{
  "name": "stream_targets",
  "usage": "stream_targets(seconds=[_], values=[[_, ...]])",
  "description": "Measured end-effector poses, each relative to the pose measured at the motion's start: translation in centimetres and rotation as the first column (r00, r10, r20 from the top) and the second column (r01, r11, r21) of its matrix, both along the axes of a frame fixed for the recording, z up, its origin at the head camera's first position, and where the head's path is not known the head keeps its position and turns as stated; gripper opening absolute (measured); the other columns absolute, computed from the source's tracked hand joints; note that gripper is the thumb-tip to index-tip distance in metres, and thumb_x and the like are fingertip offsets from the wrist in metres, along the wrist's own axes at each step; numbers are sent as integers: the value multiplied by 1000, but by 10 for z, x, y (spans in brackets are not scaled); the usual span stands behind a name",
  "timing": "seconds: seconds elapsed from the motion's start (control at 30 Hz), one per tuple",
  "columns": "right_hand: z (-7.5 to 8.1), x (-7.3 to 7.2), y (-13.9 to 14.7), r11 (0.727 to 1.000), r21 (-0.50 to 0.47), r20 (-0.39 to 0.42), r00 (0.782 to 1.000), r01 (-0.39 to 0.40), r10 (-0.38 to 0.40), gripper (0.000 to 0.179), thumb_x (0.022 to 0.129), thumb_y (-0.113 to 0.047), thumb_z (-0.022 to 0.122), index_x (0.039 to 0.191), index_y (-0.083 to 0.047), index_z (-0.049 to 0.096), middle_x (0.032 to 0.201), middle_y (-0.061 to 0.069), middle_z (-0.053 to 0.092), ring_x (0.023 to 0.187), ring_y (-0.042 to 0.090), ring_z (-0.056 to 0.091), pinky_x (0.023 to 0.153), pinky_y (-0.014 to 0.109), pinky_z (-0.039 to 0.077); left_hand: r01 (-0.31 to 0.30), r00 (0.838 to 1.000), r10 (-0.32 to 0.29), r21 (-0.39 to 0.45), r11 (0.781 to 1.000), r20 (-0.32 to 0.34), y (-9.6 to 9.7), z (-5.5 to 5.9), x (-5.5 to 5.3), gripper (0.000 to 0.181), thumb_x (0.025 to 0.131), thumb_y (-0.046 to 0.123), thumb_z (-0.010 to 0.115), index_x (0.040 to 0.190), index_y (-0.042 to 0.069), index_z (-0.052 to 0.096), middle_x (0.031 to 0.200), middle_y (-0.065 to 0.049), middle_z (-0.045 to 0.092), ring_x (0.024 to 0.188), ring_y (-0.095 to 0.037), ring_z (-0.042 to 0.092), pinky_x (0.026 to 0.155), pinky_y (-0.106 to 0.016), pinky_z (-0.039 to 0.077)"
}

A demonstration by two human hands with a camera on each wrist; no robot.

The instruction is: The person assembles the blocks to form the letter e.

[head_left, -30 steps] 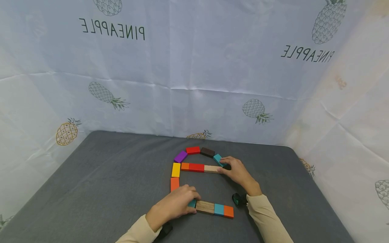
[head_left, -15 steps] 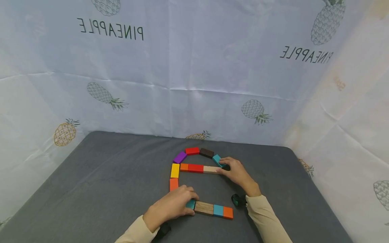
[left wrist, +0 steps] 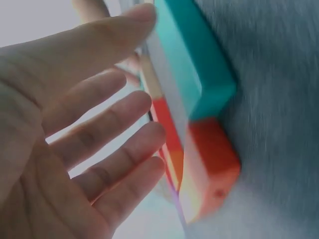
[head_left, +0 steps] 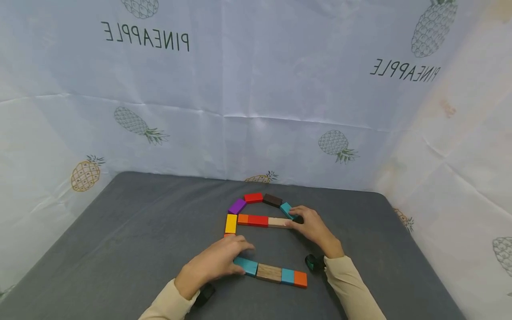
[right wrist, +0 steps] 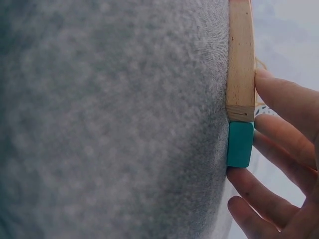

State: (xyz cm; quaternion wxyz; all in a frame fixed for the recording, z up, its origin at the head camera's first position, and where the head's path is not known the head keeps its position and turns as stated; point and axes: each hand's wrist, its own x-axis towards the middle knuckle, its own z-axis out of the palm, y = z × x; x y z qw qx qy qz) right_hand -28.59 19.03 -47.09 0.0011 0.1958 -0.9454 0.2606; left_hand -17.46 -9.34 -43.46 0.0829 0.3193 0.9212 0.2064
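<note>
My left hand (head_left: 214,262) hovers by the left end of a teal block (head_left: 246,266), fingers spread and holding nothing. In the left wrist view its thumb lies close to that block; I cannot tell whether they touch. An orange block (left wrist: 214,159) adjoins the teal one there, mostly hidden by the hand in the head view. My right hand (head_left: 314,226) rests at the right end of the middle row. In the right wrist view its thumb touches a pale wooden block (right wrist: 241,59), and its other fingers lie loosely beside a teal block (right wrist: 240,144).
The bottom row continues with a brown wooden block (head_left: 269,273), a blue block (head_left: 287,275) and an orange block (head_left: 300,278). Yellow (head_left: 230,223), purple (head_left: 237,206), red (head_left: 254,198) and dark brown (head_left: 273,200) blocks curve above on the grey table (head_left: 160,231).
My left hand has let go of the teal block in the bottom row and drawn away to the left, uncovering more of it. The right hand stays in place.
</note>
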Motion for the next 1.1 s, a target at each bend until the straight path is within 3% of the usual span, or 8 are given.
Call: stream_targets(seconds=[0.17, 0.3, 0.53, 0.77, 1.1], values=[[1, 0, 1, 1000, 4, -4, 1000, 2, -2, 44, 91, -29, 73, 124, -1, 68, 131, 20, 63, 124, 40, 57, 105, 57, 45, 39, 997, -43, -62, 997, -65, 27, -8, 3, 47, 82, 34, 81, 124, 16, 69, 114, 4, 67, 98, -8, 58, 89, -25, 53], [1, 0, 1, 1000, 0, -14, 1000, -4, 4, 44, 91, -29, 73, 124, -1, 68, 130, 20, 63, 124, 40, 57, 105, 57, 45, 93, 986, -105, -94, 991, -132, 54, -15, 4, 42, 85, 39, 78, 121, 20, 70, 110, 7, 68, 94, -6, 57, 85, -22, 52], [0, 0, 1, 1000, -11, -18, 1000, -19, 18, 43, 91, -28, 73, 124, 0, 68, 130, 20, 63, 124, 40, 57, 103, 57, 46, 164, 972, -183, -131, 978, -150, 87, -19, 3, 41, 84, 39, 78, 121, 23, 70, 111, 9, 68, 96, -5, 59, 85, -22, 52], [1, 1, 1, 1000, -13, -20, 999, -26, 26, 43, 91, -28, 73, 124, -1, 68, 131, 19, 62, 123, 41, 57, 102, 57, 47, 171, 964, -195, -146, 975, -178, 105, -18, 5, 37, 85, 39, 78, 118, 24, 70, 103, 11, 67, 88, -3, 56, 78, -19, 50], [-1, -2, 1, 1000, -4, -24, 1000, -14, 14, 43, 90, -29, 73, 123, -2, 69, 130, 18, 63, 123, 39, 58, 102, 56, 47, 189, 957, -214, -140, 972, -196, 114, -21, 5, 30, 86, 33, 78, 114, 27, 72, 96, 12, 66, 83, -2, 55, 77, -17, 49]])
